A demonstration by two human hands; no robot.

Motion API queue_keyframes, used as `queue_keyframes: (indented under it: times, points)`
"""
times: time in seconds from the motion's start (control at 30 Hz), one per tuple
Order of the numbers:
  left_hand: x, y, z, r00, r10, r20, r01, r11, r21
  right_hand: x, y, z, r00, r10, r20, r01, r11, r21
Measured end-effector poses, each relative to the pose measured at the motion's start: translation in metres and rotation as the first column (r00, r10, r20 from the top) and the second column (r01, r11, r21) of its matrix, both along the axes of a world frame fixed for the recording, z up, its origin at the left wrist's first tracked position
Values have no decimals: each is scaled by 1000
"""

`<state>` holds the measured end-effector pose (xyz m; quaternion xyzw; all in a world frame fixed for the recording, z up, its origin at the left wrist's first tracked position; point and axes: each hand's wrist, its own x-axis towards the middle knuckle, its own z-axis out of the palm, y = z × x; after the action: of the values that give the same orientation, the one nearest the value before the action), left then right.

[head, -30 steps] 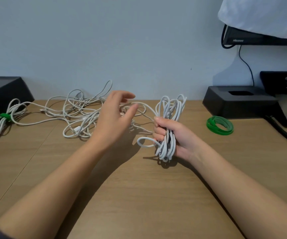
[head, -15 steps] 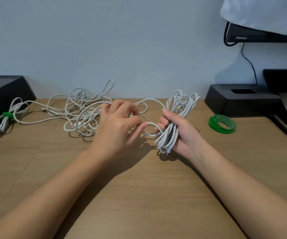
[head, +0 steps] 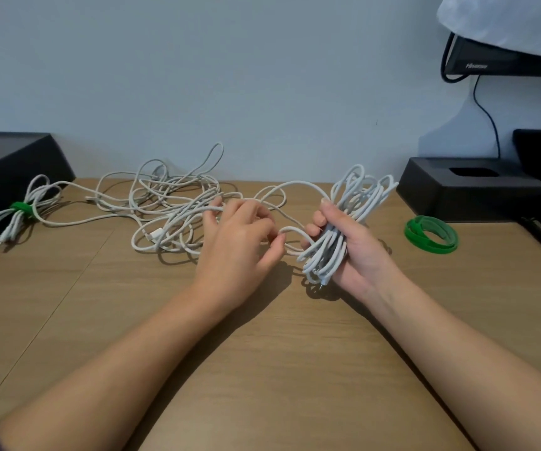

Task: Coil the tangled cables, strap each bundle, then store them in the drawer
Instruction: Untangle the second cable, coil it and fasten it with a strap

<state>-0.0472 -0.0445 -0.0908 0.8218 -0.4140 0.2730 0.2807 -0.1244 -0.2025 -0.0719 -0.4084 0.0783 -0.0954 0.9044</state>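
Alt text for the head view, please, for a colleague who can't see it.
The right hand grips a coil of white cable over a wooden desk while the left hand pinches the loose strand feeding it. A tangle of white cable lies behind the left hand; a green-strapped bundle sits far left, spare green straps far right.

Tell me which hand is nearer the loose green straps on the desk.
Right. The right hand, gripping the coiled bundle, sits beside the green straps; the left hand pinches a strand on the bundle's far side.
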Motion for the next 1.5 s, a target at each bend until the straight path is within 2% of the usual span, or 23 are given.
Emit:
queue_keyframes:
  times: [0.2,0.33,0.6,0.67,0.73,0.8,0.87,1.0,1.1,1.23,1.33,1.43,1.5]
  points:
    - [6,3,4,963,-74,261,72,997,19,2,-5,0,997,-67,-27,68,997,20]
    - [4,-2,-1,934,-118,336,108,993,49,2,-3,0,993,-99,-66,106,988,111]
    - [4,-3,-3,939,-141,313,126,990,67,2,-2,1,996,-64,-55,70,992,108]
    - [3,1,1,955,-190,230,182,982,55,4,-4,0,993,-69,-94,74,996,54]
    - [4,6,7,974,-213,83,214,977,-10,4,-6,1,988,-66,-139,61,997,-40]
    - [8,10,9,980,-195,28,197,974,-115,2,-8,1,983,17,-183,-33,996,-81]
    - [14,13,10,994,-107,35,112,974,-198,-1,-6,0,957,180,-229,-207,973,-101]
    - [19,15,12,1000,-1,-4,0,964,-265,-4,1,-5,827,476,-299,-538,824,-177]
    - [17,13,11,999,27,-42,-38,956,-290,-5,1,-3,754,575,-318,-643,744,-179]
    - [18,11,10,997,29,-72,-50,953,-298,-4,-5,-4,707,638,-305,-701,690,-182]
    - [18,11,7,995,11,-101,-39,960,-279,-5,-5,-4,775,571,-270,-631,723,-282]
    - [19,13,7,974,0,-226,-81,933,-350,-2,-6,-1,919,353,-175,-394,842,-369]
    - [18,13,5,974,-37,-225,-42,941,-335,1,-10,-1,973,211,-97,-232,903,-361]
